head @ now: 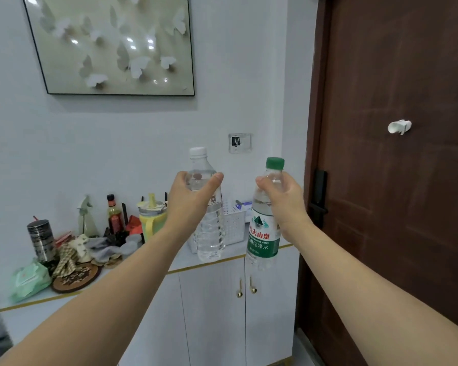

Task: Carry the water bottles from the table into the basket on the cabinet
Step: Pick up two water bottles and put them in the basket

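My left hand [193,196] grips the upper part of a clear water bottle with a white cap [210,233], held upright in the air. My right hand [283,199] grips the neck of a second water bottle with a green cap and green label [263,233], also upright. Both bottles hang in front of a white slotted basket [234,223] that stands on the white cabinet [214,299] top against the wall. The bottles and my hands hide most of the basket, so its inside is not visible.
On the cabinet's left part lie a metal tin [41,240], a sauce bottle [114,215], a yellow lidded jug [152,216], cloths, a green wipes pack [28,280] and a round coaster. A brown door [397,180] with a black lock stands right. A framed picture hangs above.
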The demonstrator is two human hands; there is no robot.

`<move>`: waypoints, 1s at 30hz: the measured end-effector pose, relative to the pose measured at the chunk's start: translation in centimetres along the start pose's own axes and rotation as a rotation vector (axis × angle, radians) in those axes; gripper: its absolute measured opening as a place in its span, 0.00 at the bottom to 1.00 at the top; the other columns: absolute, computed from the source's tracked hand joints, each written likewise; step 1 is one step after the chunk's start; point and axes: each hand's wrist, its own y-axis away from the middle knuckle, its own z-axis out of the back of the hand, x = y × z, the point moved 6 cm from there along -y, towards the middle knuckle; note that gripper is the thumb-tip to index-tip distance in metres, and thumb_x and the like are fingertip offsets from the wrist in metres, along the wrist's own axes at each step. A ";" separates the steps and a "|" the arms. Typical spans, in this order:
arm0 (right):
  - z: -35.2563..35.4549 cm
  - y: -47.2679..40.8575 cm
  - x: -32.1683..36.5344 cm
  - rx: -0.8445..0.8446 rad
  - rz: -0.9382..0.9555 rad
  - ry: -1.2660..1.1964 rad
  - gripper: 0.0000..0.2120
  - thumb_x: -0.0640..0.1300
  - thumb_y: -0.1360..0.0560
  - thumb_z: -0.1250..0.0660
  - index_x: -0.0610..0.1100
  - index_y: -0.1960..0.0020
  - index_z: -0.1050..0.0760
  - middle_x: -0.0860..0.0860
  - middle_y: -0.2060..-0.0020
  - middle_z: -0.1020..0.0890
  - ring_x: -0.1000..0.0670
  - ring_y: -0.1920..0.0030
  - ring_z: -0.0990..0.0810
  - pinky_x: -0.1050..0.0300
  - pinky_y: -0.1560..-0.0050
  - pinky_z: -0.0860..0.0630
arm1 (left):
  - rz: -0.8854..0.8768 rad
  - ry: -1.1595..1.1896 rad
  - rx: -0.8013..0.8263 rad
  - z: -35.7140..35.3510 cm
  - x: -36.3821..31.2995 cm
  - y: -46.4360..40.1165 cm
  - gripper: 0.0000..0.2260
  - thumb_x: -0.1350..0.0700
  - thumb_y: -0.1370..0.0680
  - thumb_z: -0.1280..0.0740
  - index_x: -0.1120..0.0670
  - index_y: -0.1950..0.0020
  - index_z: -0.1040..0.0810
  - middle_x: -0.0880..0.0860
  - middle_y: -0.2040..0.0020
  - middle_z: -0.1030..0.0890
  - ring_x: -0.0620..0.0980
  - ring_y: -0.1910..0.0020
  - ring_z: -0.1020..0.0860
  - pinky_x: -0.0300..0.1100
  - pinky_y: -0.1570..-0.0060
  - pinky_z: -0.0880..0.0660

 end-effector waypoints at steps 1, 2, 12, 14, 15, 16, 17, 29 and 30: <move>-0.2 -1.2 -0.9 0.014 -0.006 0.008 0.13 0.54 0.33 0.27 0.47 0.55 0.24 0.49 0.61 0.16 0.53 0.66 0.16 0.61 0.69 0.23 | 0.007 -0.011 0.002 -0.7 0.7 -1.0 0.39 0.26 0.39 0.30 0.49 0.37 0.27 0.48 0.42 0.21 0.50 0.43 0.22 0.55 0.42 0.24; -0.5 -2.4 -1.8 0.022 -0.011 0.015 0.15 0.54 0.34 0.27 0.46 0.55 0.24 0.49 0.60 0.16 0.52 0.65 0.15 0.59 0.68 0.22 | 0.014 -0.025 0.004 -1.3 1.5 -2.1 0.40 0.25 0.39 0.30 0.49 0.35 0.27 0.48 0.41 0.21 0.50 0.42 0.22 0.55 0.41 0.24; -3.1 -15.0 -10.4 0.013 -0.017 -0.037 0.10 0.53 0.27 0.30 0.51 0.49 0.24 0.42 0.50 0.20 0.52 0.60 0.17 0.57 0.64 0.19 | 0.092 0.140 0.039 -6.7 10.4 -14.1 0.29 0.34 0.39 0.24 0.49 0.45 0.24 0.50 0.49 0.18 0.44 0.55 0.17 0.41 0.60 0.19; -3.9 -17.5 -11.8 0.002 -0.021 -0.039 0.09 0.55 0.26 0.31 0.52 0.50 0.24 0.44 0.50 0.20 0.55 0.61 0.17 0.65 0.68 0.23 | 0.109 0.199 0.045 -7.7 11.9 -16.6 0.27 0.36 0.38 0.24 0.50 0.48 0.24 0.50 0.52 0.17 0.44 0.58 0.16 0.39 0.64 0.21; -4.3 -19.0 -12.4 -0.003 -0.022 -0.021 0.09 0.56 0.26 0.32 0.53 0.50 0.24 0.45 0.49 0.20 0.54 0.59 0.17 0.66 0.69 0.23 | 0.113 0.241 0.055 -8.3 12.5 -18.0 0.26 0.38 0.37 0.24 0.51 0.48 0.24 0.50 0.53 0.17 0.43 0.60 0.16 0.37 0.67 0.21; -4.8 -20.4 -13.0 -0.008 -0.023 -0.005 0.09 0.57 0.26 0.33 0.54 0.50 0.24 0.45 0.49 0.20 0.53 0.58 0.17 0.66 0.69 0.23 | 0.117 0.275 0.064 -8.9 13.1 -19.4 0.24 0.41 0.36 0.23 0.51 0.47 0.24 0.50 0.54 0.17 0.41 0.62 0.16 0.34 0.69 0.22; -5.2 -21.8 -13.6 -0.014 -0.022 0.007 0.09 0.56 0.25 0.33 0.54 0.49 0.24 0.46 0.48 0.20 0.53 0.57 0.18 0.66 0.68 0.24 | 0.121 0.302 0.068 -9.4 13.7 -20.8 0.23 0.43 0.35 0.23 0.52 0.47 0.24 0.50 0.54 0.17 0.39 0.63 0.17 0.32 0.71 0.23; -8.5 -36.9 -21.7 0.090 -0.124 0.019 0.05 0.53 0.27 0.30 0.53 0.54 0.21 0.56 0.56 0.17 0.58 0.59 0.18 0.60 0.58 0.25 | 0.143 0.387 0.062 -16.6 20.8 -33.2 0.21 0.49 0.30 0.23 0.48 0.43 0.28 0.50 0.52 0.18 0.47 0.57 0.16 0.36 0.69 0.21; -8.8 -37.8 -22.4 0.116 -0.133 0.014 0.05 0.53 0.27 0.30 0.53 0.54 0.20 0.57 0.56 0.17 0.61 0.59 0.18 0.61 0.59 0.26 | 0.157 0.373 0.053 -17.1 21.6 -33.8 0.24 0.49 0.30 0.23 0.49 0.40 0.30 0.51 0.49 0.19 0.48 0.54 0.17 0.38 0.67 0.21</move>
